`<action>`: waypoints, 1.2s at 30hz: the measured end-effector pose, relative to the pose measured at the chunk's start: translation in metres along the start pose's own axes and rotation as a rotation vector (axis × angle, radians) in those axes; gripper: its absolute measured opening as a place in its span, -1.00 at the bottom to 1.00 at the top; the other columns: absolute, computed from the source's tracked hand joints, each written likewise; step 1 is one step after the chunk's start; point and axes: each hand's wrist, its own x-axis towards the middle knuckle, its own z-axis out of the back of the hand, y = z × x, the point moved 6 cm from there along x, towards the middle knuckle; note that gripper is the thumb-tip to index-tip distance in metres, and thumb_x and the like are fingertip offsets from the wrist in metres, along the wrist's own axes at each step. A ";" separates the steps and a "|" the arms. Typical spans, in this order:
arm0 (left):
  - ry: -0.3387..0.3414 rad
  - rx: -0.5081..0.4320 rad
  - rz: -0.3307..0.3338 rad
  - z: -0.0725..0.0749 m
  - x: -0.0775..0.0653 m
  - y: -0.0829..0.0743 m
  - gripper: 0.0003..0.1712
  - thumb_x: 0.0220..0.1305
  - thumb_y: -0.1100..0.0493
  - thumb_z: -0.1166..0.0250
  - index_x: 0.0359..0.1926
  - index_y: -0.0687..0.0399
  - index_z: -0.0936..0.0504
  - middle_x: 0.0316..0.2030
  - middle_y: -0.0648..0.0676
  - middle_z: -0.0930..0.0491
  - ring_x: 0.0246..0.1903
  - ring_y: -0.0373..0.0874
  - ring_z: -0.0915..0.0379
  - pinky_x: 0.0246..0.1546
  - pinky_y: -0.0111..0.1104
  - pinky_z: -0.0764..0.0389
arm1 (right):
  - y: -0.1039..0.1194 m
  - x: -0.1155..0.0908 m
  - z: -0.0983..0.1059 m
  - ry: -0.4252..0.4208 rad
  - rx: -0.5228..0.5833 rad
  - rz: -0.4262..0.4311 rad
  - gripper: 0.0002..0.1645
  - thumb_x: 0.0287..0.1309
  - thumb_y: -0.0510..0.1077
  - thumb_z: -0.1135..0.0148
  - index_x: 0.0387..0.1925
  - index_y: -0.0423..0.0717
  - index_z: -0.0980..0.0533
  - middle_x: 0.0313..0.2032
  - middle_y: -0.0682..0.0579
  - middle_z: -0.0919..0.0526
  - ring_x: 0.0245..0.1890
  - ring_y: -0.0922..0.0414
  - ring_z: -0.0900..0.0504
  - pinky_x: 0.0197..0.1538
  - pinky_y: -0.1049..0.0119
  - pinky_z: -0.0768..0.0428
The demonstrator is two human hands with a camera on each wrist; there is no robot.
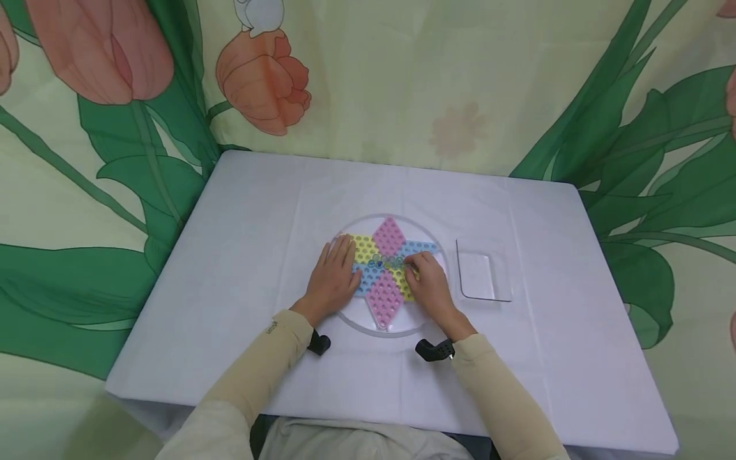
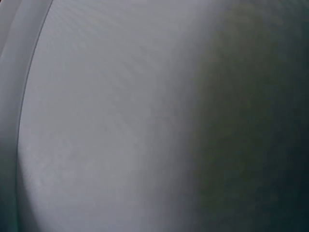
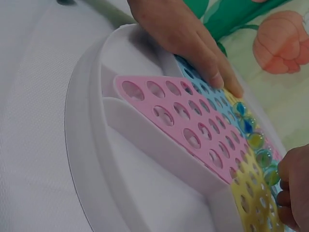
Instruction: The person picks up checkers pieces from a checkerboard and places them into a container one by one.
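A round white Chinese checkers board [image 1: 358, 317] with pink, yellow and blue perforated points lies on the table. Across its centre sits a row of glass marbles [image 3: 256, 140], blue at one end and green at the other. My left hand [image 1: 333, 275] rests on the board's left side, fingers extended over the yellow and blue sections. At the right end of the row, my right hand [image 1: 428, 281] has its fingers curled, thumb and fingertips together at a marble [image 3: 272, 174]; its grip is partly hidden. The left wrist view shows only blurred pale surfaces.
A clear square plastic lid or tray [image 1: 501, 271] lies right of the board. The table [image 1: 241, 211] is covered with a white cloth, and a tulip-print curtain [image 1: 374, 83] hangs behind it. Black wrist straps [image 1: 435, 350] sit below the hands.
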 end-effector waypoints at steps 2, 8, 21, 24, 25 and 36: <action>0.005 0.010 -0.003 -0.001 0.000 0.000 -0.19 0.51 -0.14 0.21 0.57 0.19 0.14 0.59 0.17 0.23 0.59 0.02 0.38 0.59 -0.10 0.32 | 0.000 0.000 -0.001 -0.009 0.007 0.006 -0.85 0.25 -0.29 -0.25 -0.16 -0.25 -0.60 -0.19 -0.10 -0.61 -0.15 0.02 -0.61 -0.02 0.15 -0.65; 0.000 0.036 -0.005 -0.002 0.000 -0.002 -0.19 0.52 -0.15 0.23 0.57 0.20 0.16 0.59 0.16 0.23 0.59 0.01 0.38 0.59 -0.11 0.33 | 0.001 0.000 -0.002 -0.025 0.004 0.045 -0.89 0.22 -0.29 -0.28 -0.20 -0.20 -0.61 -0.22 -0.05 -0.60 -0.15 0.06 -0.61 -0.05 0.17 -0.65; -0.035 0.033 0.000 -0.005 -0.001 0.001 -0.19 0.51 -0.15 0.19 0.57 0.20 0.11 0.59 0.17 0.18 0.59 0.02 0.33 0.59 -0.09 0.28 | -0.004 -0.001 -0.009 -0.099 0.039 0.101 -0.84 0.12 -0.35 -0.32 -0.22 -0.25 -0.61 -0.23 -0.11 -0.61 -0.16 -0.01 -0.57 -0.03 0.14 -0.60; -0.019 0.031 0.007 -0.004 -0.001 0.002 -0.18 0.51 -0.16 0.20 0.57 0.19 0.13 0.59 0.17 0.20 0.59 0.02 0.35 0.59 -0.10 0.31 | -0.003 0.000 -0.009 -0.095 0.043 0.098 -0.82 0.11 -0.37 -0.32 -0.20 -0.25 -0.60 -0.23 -0.12 -0.62 -0.17 -0.01 -0.57 -0.04 0.13 -0.60; -0.011 0.033 0.010 -0.004 -0.001 0.002 -0.18 0.51 -0.16 0.21 0.57 0.19 0.14 0.59 0.16 0.21 0.59 0.01 0.37 0.59 -0.10 0.32 | -0.003 0.000 -0.009 -0.092 0.043 0.095 -0.81 0.11 -0.37 -0.32 -0.19 -0.25 -0.59 -0.23 -0.12 -0.63 -0.17 -0.01 -0.58 -0.04 0.13 -0.60; -0.004 0.036 0.008 -0.002 -0.001 0.000 -0.18 0.51 -0.16 0.21 0.57 0.19 0.15 0.59 0.16 0.22 0.59 0.01 0.36 0.59 -0.11 0.33 | -0.002 -0.003 0.001 -0.033 0.122 -0.010 -0.78 0.20 -0.34 -0.27 -0.10 -0.27 -0.58 -0.13 -0.15 -0.65 -0.08 -0.02 -0.62 0.06 0.13 -0.65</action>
